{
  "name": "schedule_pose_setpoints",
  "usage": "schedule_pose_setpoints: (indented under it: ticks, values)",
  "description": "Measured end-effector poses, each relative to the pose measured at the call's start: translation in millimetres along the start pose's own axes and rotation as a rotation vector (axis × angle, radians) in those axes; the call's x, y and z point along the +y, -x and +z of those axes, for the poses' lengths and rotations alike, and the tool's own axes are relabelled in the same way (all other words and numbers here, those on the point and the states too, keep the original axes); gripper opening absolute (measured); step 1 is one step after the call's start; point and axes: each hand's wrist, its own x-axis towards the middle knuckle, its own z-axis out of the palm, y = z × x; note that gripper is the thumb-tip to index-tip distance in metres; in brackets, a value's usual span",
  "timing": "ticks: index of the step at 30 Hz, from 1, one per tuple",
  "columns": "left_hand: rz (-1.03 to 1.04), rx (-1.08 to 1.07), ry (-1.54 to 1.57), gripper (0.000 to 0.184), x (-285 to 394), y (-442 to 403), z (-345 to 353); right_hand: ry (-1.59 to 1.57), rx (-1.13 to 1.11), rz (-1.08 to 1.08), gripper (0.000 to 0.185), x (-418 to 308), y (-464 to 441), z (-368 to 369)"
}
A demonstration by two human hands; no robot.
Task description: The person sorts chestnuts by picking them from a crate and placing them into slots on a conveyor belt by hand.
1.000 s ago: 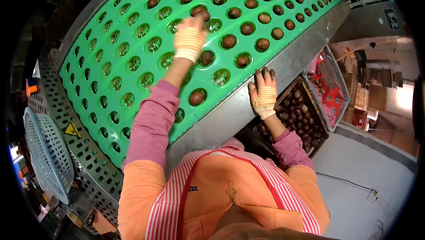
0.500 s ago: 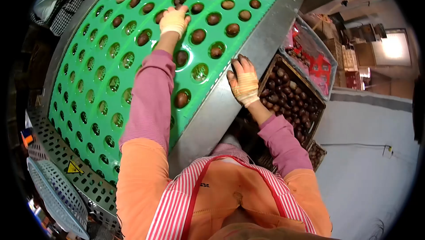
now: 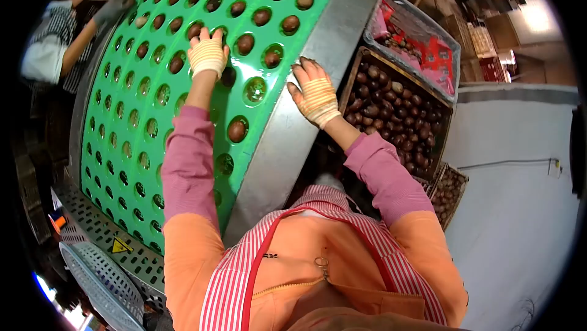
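Observation:
A green panel (image 3: 183, 95) with rows of round cups slopes before me, many cups holding a brown egg-shaped piece (image 3: 237, 129) whose exact kind I cannot make out. My left hand (image 3: 208, 57), with a tan band round the palm, reaches over the panel with its fingers apart. Its fingertips are at a brown egg-shaped piece (image 3: 195, 29) in a cup, apparently touching it. My right hand (image 3: 315, 94), banded alike, lies open on the panel's metal edge (image 3: 278, 141) and holds nothing.
Right of the edge stands a crate (image 3: 397, 117) full of dark brown pieces, with a grey bin (image 3: 449, 86) of red packaging behind it. A co-worker's gloved hand (image 3: 115, 8) is at the far left edge. A blue plastic basket (image 3: 104, 282) stands lower left.
The view has shifted, and the panel's contents appear lower and farther left. My left hand stays over the cups; my right hand remains on the metal edge. A co-worker's arms have come into view.

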Motion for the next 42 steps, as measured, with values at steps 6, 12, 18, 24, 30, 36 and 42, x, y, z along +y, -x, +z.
schedule_pose_setpoints:
  ticks: [6, 12, 18, 24, 30, 36, 42]
  values:
    - [0.096, -0.367, 0.259, 0.035, 105.5, 14.8, -22.2, -0.038, 0.001, 0.038, 0.041, 2.5, 1.5, -4.6]
    - [0.31, -0.045, 0.524, 0.025, 88.1, 44.2, 22.8, -0.019, 0.161, -0.014, 0.038, 10.4, 7.4, 2.8]
    - [0.134, -0.114, 0.264, 0.021, 94.0, 44.7, 28.7, -0.111, 0.152, 0.002, 0.037, 13.0, 12.5, -5.5]
    - [0.366, -0.221, -0.162, 0.036, 169.4, 29.1, -42.3, -0.32, 0.238, 0.063, 0.034, 45.3, 61.2, -40.7]
    - [0.45, -0.288, 0.687, 0.06, 310.0, 68.5, -13.1, 0.173, 0.319, 0.541, 0.027, 221.6, 144.3, -137.2]
    - [0.363, -0.488, 0.224, 0.093, 380.8, 49.5, 35.1, 0.313, 0.046, 0.918, 0.04, 305.2, 159.7, -149.3]
    - [0.318, -0.668, 0.131, 0.103, 394.6, 46.3, 20.4, 0.047, -0.063, 0.895, 0.059, 271.5, 162.2, -115.4]
